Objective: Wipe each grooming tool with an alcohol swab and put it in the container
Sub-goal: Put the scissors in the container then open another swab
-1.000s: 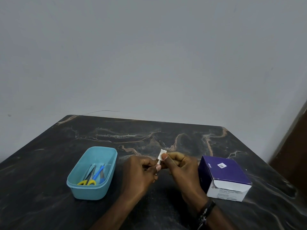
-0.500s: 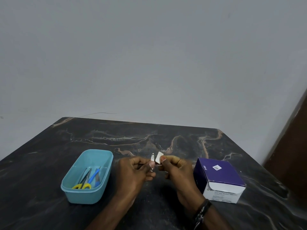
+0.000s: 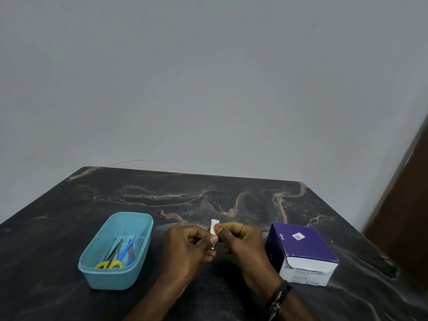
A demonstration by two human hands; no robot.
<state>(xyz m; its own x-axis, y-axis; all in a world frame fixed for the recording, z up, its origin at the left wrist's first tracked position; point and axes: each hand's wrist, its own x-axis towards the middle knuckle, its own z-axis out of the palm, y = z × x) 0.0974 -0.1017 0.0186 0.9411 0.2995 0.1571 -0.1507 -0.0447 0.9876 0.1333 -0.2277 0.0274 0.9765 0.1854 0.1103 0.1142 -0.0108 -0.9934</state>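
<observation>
Hands meet at lower centre of the head view, two of them, fingertips together over the dark marbled table [image 3: 231, 193]. One white alcohol swab [image 3: 213, 225] is pinched by the right hand [image 3: 240, 244]; the left hand [image 3: 192, 246] curls round a small metal grooming tool [image 3: 212, 246], mostly hidden, kind unclear. One teal container [image 3: 92, 272] sits lower left, well apart from the hands, holding one pair of yellow-handled scissors [image 3: 108, 264], one blue-handled tool [image 3: 127, 250] and some slim metal pieces too tangled to count. One purple and white swab box [image 3: 301, 246] stands just beside the right wrist, which wears a dark wristband [image 3: 281, 295]. Bare tabletop runs wide to the far edge at mid-frame and to the left edge
</observation>
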